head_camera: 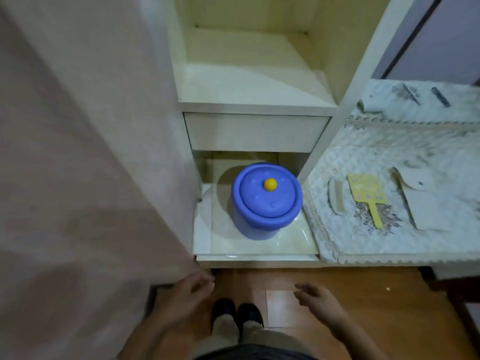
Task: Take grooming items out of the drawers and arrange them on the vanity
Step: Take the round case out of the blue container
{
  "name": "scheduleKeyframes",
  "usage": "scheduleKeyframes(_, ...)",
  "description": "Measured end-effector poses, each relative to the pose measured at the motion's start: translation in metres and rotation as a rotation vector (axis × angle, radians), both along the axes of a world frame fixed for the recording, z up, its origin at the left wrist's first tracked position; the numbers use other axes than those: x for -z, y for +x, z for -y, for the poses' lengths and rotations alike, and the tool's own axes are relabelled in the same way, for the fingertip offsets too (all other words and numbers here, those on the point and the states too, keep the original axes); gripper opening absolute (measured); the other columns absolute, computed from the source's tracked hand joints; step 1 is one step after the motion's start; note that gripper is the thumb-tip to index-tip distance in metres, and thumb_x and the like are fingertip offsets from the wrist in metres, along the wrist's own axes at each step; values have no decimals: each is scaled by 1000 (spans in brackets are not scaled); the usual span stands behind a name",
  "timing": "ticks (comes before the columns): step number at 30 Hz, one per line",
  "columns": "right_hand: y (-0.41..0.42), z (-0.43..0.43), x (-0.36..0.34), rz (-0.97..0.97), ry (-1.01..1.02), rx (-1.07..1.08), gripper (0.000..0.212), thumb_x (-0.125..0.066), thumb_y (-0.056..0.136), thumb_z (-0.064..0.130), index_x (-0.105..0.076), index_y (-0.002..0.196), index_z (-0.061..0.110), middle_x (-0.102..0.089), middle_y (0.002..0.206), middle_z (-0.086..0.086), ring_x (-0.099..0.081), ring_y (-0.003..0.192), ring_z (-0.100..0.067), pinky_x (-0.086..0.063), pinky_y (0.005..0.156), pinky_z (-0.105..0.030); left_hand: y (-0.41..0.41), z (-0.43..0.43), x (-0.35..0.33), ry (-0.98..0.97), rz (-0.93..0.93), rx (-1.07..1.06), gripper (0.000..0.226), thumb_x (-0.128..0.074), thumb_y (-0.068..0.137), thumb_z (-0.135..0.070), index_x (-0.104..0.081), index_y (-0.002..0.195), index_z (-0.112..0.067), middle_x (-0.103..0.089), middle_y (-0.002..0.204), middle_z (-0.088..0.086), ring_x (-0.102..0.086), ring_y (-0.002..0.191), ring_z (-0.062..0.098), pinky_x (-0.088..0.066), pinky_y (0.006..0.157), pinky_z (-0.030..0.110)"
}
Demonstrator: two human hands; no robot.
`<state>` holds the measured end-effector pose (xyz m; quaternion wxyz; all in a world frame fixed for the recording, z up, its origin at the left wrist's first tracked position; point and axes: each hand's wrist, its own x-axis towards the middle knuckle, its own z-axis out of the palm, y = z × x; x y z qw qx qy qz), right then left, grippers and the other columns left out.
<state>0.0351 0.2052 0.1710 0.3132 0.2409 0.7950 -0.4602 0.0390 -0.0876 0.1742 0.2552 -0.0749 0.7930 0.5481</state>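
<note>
Wood floor (363, 294) is showing beneath the left grip (192, 289) and right grip (315, 297), both hanging spread and holding nothing, just short of the open drawer (257, 257). Inside, a blue pot (267, 201) is waiting, not yet lifted; the upper drawer (255, 132) is sitting closed. A comb (337, 200) and yellow paddle (367, 194) are already lying on the table (389, 245), so the job is looking partly done. A curtain (78, 152) is crowding the left; the table edge is hemming the right, leaving open room above the pot.
</note>
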Motion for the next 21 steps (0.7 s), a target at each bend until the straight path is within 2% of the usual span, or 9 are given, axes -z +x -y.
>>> scheduleKeyframes(2,-21,3,-31,-176,-44,20,11,-61,86,14,-65,96,14,-67,94,-4,-62,90,-18,-44,71,-16,-41,-18,-29,26,-137,-15,21,-61,87,-12,-63,87,-33,-71,81,-12,-64,87,6,-45,73,6)
scheduleKeyframes(4,-42,6,-68,-375,-69,60,7,-64,84,16,-67,90,17,-68,85,-5,-63,82,-14,-46,68,-17,-71,-37,-52,80,-302,-79,25,-66,83,-18,-59,92,-40,-70,85,-17,-62,85,-5,-44,78,9)
scheduleKeyframes(6,-63,11,-100,-571,-66,114,6,-66,82,15,-66,83,21,-65,74,-3,-58,68,-9,-45,61,-14,-89,-50,-68,24,-489,-60,36,-66,73,-36,-52,105,-40,-61,105,-20,-54,98,-12,-39,87,5)
scheduleKeyframes(8,-84,20,-117,-727,-22,109,12,-68,80,12,-64,80,24,-64,75,3,-57,68,-4,-44,65,-12,-109,-59,-80,-44,-601,0,67,-59,64,-54,-43,125,-31,-43,125,-20,-40,114,-10,-27,96,-1)
scheduleKeyframes(11,-114,37,-120,-848,152,-77,26,-70,78,21,-63,103,20,-61,99,8,-53,92,-3,-37,77,-2,-129,-62,-76,-172,-576,117,104,-53,54,-65,-26,142,-16,-26,147,-3,-25,136,7,-18,109,13)
scheduleKeyframes(14,-131,49,-113,-879,249,-231,50,-66,71,37,-59,116,16,-56,109,6,-47,102,-10,-32,85,-10,-133,-62,-75,-254,-535,171,115,-45,48,-71,-17,145,-15,-16,154,1,-16,137,4,-7,102,6)
scheduleKeyframes(16,-135,54,-110,-909,267,-241,40,-66,73,34,-63,109,16,-64,107,0,-54,101,-17,-36,87,-19,-132,-64,-77,-293,-516,182,120,-40,45,-75,-15,145,-15,-14,154,-1,-13,132,-2,-2,97,1)
scheduleKeyframes(19,-135,55,-108,-953,266,-208,25,-57,81,36,-68,97,20,-70,97,0,-60,94,-19,-45,84,-28,-130,-65,-80,-315,-486,202,132,-39,37,-85,-14,146,-14,-11,152,-7,-8,132,-4,0,97,1)
scheduleKeyframes(21,-138,52,-108,-968,266,-216,22,-58,83,35,-68,97,21,-70,96,1,-60,94,-20,-46,83,-29,-131,-66,-83,-327,-481,216,120,-51,51,-76,-14,146,-14,-8,155,-5,-10,138,1,-3,102,6)
